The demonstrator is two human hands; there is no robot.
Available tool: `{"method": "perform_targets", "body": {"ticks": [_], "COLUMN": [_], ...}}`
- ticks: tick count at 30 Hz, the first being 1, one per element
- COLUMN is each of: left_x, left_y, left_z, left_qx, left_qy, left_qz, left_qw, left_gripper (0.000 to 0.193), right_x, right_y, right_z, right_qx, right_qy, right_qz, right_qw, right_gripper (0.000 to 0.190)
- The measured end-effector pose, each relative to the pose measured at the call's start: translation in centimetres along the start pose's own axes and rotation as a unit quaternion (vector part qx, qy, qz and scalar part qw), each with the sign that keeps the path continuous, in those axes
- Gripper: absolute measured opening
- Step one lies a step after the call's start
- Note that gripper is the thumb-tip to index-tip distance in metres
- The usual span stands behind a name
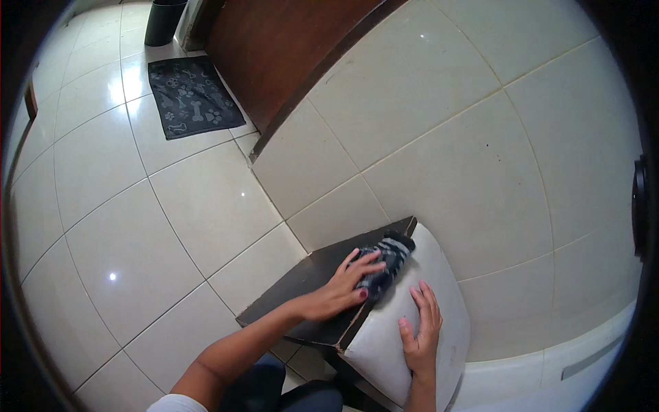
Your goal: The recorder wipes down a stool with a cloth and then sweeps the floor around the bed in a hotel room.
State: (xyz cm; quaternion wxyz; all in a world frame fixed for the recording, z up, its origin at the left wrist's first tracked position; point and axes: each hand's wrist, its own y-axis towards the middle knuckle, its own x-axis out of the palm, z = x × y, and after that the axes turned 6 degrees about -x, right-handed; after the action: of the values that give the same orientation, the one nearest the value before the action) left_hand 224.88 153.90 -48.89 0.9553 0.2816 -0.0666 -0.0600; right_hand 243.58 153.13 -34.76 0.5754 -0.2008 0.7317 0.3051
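Note:
Before me stands a piece of seat furniture with a dark wooden panel (304,278) and a white padded cushion (391,335) beside it. My left hand (350,286) lies over a bunched black, blue and grey patterned fabric piece (394,257), possibly a sock, with fingers spread across it and the thumb at its near edge. This fabric rests where the panel's worn edge meets the cushion. On the white padding my right hand (423,329) rests with nothing in it, thumb apart from the fingers. The fabric's underside is hidden.
A tiled wall (443,154) rises beyond the seat. At upper left, a dark mat (193,98) with paw and bone prints lies on the glossy tile floor (128,247) by a brown wooden door (267,56). A black bin (163,23) stands farther back.

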Motion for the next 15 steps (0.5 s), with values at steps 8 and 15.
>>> {"method": "perform_targets", "body": {"ticks": [8, 15], "left_x": [0.1, 0.7], "left_y": [-9.3, -6.7], "left_z": [-8.0, 2.5], "left_qx": [-0.215, -0.088], "left_qy": [0.057, -0.033], "left_qz": [0.044, 0.043], "left_qw": [0.974, 0.995], "left_gripper": [0.062, 0.060], "right_x": [0.1, 0.0], "right_y": [-0.1, 0.2], "right_z": [0.0, -0.5], "right_qx": [0.010, 0.015], "right_qy": [-0.012, -0.015], "right_qz": [-0.007, -0.002], "right_qw": [1.000, 1.000], "right_gripper": [0.054, 0.053]}}
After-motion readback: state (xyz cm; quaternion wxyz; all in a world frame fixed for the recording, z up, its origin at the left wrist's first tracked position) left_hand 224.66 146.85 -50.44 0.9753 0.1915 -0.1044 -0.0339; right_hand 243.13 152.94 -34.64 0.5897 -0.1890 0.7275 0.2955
